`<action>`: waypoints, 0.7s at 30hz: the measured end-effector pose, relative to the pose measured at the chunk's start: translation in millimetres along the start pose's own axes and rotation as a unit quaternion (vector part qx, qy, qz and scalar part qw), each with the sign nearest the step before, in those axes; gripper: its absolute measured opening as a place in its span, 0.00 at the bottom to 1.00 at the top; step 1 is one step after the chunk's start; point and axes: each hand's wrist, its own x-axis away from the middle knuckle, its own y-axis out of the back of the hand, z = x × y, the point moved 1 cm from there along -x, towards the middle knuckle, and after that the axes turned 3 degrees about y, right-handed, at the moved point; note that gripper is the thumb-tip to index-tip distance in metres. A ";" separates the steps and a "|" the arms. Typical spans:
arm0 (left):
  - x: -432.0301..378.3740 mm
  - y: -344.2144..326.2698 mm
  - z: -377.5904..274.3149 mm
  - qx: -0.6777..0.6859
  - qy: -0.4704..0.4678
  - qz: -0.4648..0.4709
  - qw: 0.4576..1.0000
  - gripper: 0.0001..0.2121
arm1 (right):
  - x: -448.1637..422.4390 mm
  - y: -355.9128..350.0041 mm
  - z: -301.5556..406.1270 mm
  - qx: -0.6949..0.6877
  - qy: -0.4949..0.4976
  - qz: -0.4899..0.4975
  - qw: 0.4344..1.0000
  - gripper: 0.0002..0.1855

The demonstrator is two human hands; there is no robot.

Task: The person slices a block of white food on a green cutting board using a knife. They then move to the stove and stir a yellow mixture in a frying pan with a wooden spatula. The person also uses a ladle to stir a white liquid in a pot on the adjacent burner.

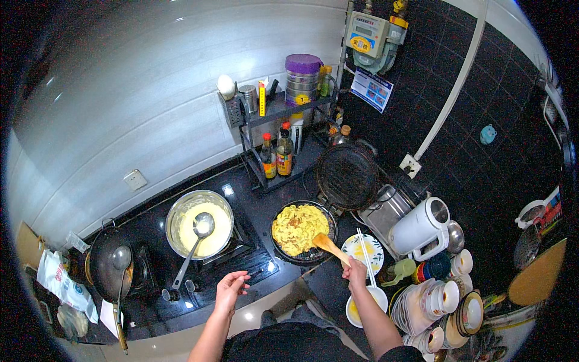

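My right hand point(356, 273) grips the handle of a wooden spatula point(329, 246). The spatula's blade touches the right edge of a yellow egg pancake with browned patches point(298, 226). That pancake lies in the round black lower plate of an electric griddle point(333, 248), whose ridged lid point(347, 176) is raised behind it. Holding nothing, my left hand point(233, 288) hovers above the counter's front edge with loosely bent fingers. Beyond it a steel bowl point(171, 226) of pale yellow batter stands on the hob, with a metal ladle point(203, 225) dipping into the batter.
Beside the griddle sit a leaf-patterned plate point(378, 260) with chopsticks point(364, 251) across it and a white bowl point(381, 299) with yellow residue. Stacked bowls point(420, 303) and a white jug-like appliance point(414, 228) crowd the right. A wok point(102, 271) stands left; a bottle rack point(289, 108) is behind.
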 end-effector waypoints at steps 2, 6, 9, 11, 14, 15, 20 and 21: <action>0.5 0.2 1.3 -0.004 0.004 0.000 1.000 0.10 | -6.4 1.8 -9.0 0.042 -0.009 0.006 0.999 0.13; 1.6 -1.5 -2.2 -0.004 0.001 0.002 1.000 0.10 | -6.3 -10.1 -2.4 0.044 0.018 0.011 0.999 0.12; 0.7 -3.1 1.4 -0.006 -0.001 0.010 1.000 0.10 | -8.9 -37.6 -9.6 0.001 0.015 0.052 0.999 0.12; 1.3 -3.6 2.2 -0.002 0.004 0.011 1.000 0.10 | -5.7 -67.3 -8.7 0.007 0.000 0.061 0.998 0.12; 5.5 -5.0 -2.6 0.005 0.012 0.003 1.000 0.10 | -12.4 -98.2 -21.5 0.022 0.006 0.084 0.996 0.12; 6.2 -3.9 -3.1 0.009 0.013 0.000 1.000 0.09 | -15.9 -104.6 -26.2 0.028 0.005 0.079 0.996 0.12; 6.9 4.1 0.3 0.015 0.012 -0.018 1.000 0.09 | -34.8 -99.5 -42.5 0.151 0.102 0.075 0.980 0.14; 9.0 4.9 -0.7 0.013 0.015 -0.027 0.999 0.09 | -29.9 -99.6 -32.6 0.194 0.125 0.061 0.971 0.15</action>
